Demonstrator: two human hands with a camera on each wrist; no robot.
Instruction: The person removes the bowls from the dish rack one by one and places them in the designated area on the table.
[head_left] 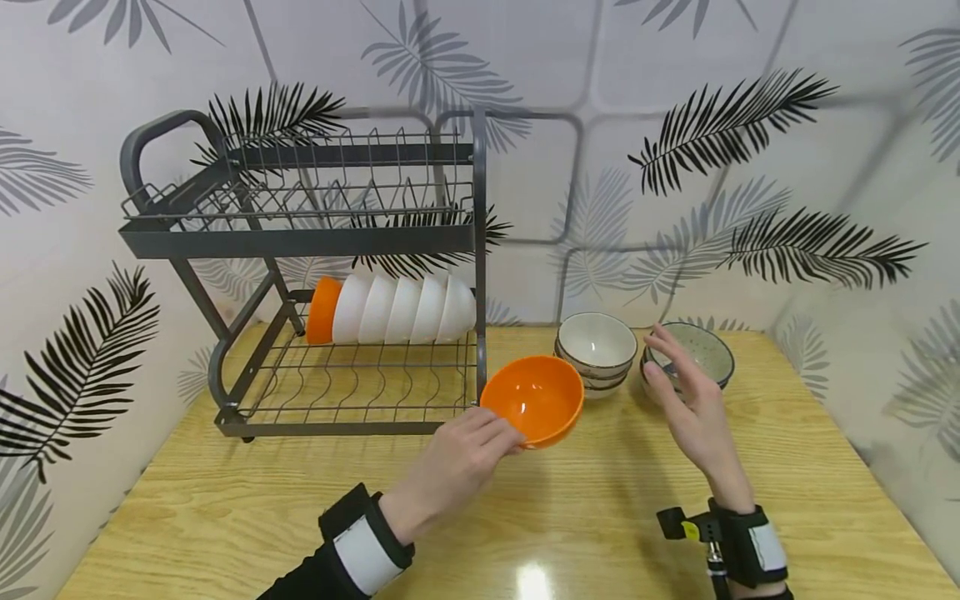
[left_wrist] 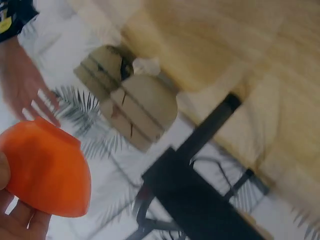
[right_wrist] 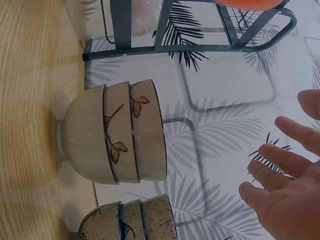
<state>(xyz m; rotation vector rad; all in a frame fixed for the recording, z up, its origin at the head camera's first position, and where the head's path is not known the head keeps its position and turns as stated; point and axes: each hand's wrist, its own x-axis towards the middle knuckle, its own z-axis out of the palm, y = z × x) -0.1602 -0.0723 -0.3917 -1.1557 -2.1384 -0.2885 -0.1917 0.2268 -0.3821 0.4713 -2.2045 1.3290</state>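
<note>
An orange bowl (head_left: 534,398) is held up in front of the dish rack's right post, its inside facing me. My left hand (head_left: 467,457) pinches its near left rim, fingers on the outside as the left wrist view shows. My right hand (head_left: 692,410) is raised with fingers spread and grips nothing. Behind that hand stands a stack of speckled bowls (head_left: 703,350), partly hidden by the fingers. Left of it is a stack of cream bowls (right_wrist: 112,135) with dark rims and brown leaf marks, clear of the right hand in the right wrist view.
A two-tier dark dish rack (head_left: 300,243) stands at the left of the wooden table (head_left: 600,533). On its lower tier several white bowls (head_left: 405,310) lean in a row on their sides, with another orange bowl (head_left: 323,311) at the left end. A leaf-patterned wall rises behind.
</note>
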